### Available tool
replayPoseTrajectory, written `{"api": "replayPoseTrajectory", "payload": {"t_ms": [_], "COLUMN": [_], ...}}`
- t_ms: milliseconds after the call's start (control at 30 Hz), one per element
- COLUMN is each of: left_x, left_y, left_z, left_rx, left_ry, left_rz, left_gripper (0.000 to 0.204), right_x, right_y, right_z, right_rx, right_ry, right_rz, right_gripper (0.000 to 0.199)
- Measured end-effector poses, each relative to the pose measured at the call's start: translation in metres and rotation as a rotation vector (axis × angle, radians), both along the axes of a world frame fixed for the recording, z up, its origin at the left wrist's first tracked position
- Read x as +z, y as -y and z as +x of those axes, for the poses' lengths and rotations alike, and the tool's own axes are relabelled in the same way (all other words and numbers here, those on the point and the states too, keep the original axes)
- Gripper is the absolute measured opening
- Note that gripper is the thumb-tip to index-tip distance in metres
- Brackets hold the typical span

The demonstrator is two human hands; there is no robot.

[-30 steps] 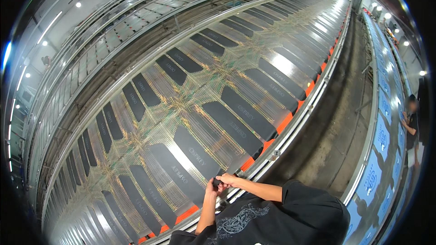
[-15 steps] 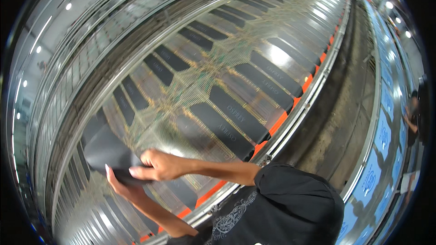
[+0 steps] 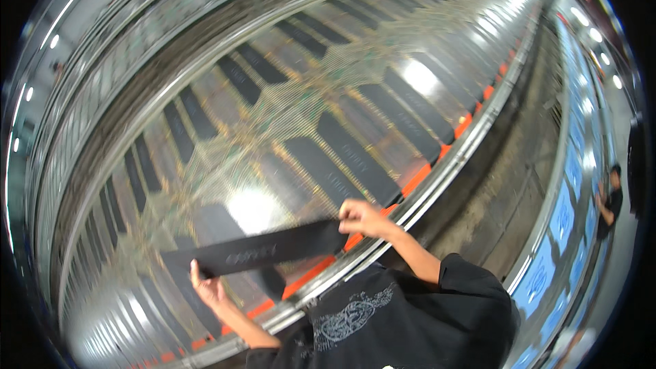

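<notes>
A dark grey, strip-like fabric panel (image 3: 273,251) with pale lettering is stretched out between my two hands. My left hand (image 3: 209,290) pinches its left end at the lower edge, thumb on top. At the other end, near the table's front rail, my right hand (image 3: 366,219) grips the right edge. The panel hangs tilted just over the long printing table (image 3: 280,184) and hides part of it. Similar dark panels (image 3: 359,154) lie flat in paired rows on the table's glossy surface, some with faint lettering.
A metal rail (image 3: 444,164) with an orange strip (image 3: 417,181) edges the table's near side. Beyond its far side stand metal racks (image 3: 96,96). To the right, across a worn floor aisle (image 3: 499,184), another table holds light blue pieces (image 3: 536,280); a person (image 3: 610,203) stands by it.
My right hand has moved right and my left hand slightly down and right, apart from each other. The panel, bunched up before, is now spread flat with its lettering showing.
</notes>
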State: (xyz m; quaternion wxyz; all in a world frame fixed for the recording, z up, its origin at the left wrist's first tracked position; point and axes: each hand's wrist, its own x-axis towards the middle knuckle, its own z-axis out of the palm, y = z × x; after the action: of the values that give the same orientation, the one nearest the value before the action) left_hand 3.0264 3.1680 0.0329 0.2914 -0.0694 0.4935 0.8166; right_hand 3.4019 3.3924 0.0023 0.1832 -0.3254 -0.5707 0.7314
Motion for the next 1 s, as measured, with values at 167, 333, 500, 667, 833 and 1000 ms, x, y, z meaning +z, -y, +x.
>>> {"api": "replayPoseTrajectory", "payload": {"t_ms": [167, 333, 500, 667, 833, 1000], "left_x": [-0.077, -0.127, -0.135, -0.17, -0.182, -0.157], "left_y": [0.077, 0.117, 0.088, 0.065, 0.063, 0.078], "left_z": [0.047, 0.105, 0.162, 0.184, 0.173, 0.152], "left_rx": [-0.035, -0.298, -0.388, -0.455, -0.769, -0.725], "left_ry": [-0.023, 0.17, 0.33, 0.388, 0.02, -0.462], "left_rz": [-0.313, -0.49, -0.496, -0.422, -0.908, -1.3], "left_gripper": [0.015, 0.032, 0.024, 0.019, 0.044, 0.064], "right_x": [-0.048, -0.05, -0.061, -0.054, -0.11, -0.18], "right_y": [-0.072, -0.128, -0.129, -0.096, -0.09, -0.053], "right_z": [-0.076, -0.214, -0.333, -0.355, -0.24, -0.041], "right_rx": [-0.359, -0.064, 0.294, 0.258, 0.248, -0.049], "right_ry": [0.125, 0.24, 0.429, 0.449, 0.537, 0.708], "right_rz": [0.357, 0.811, 0.983, 1.072, 0.995, 1.074], "right_gripper": [0.021, 0.02, 0.028, 0.048, 0.059, 0.039]}}
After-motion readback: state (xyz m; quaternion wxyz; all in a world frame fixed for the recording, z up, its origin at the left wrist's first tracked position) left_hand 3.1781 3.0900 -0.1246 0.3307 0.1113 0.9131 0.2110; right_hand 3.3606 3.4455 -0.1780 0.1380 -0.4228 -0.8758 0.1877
